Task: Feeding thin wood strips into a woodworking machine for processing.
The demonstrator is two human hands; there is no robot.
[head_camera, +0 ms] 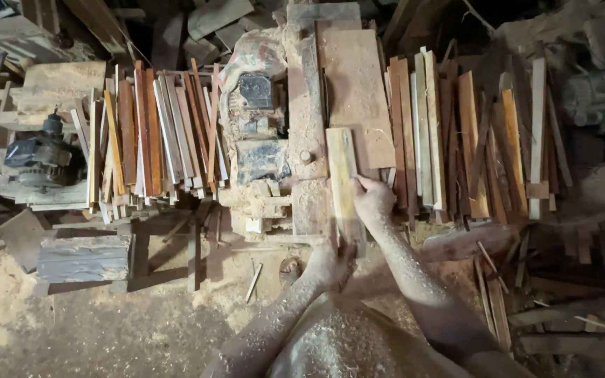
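A pale wooden plank (342,175) lies lengthwise on the sawdust-covered table of a woodworking machine (306,119). My right hand (372,198) presses on the plank's right edge, about midway along it. At the plank's near end, my left hand (329,260) grips it. Sawdust coats both forearms. A wider brown board (355,91) rests on the machine table just beyond the plank.
Stacks of thin wooden slats stand left (152,133) and right (456,133) of the machine. A dark motor (42,155) sits at far left. The machine's own motor (257,94) is beside the table. Scrap timber and sawdust cover the floor (106,322).
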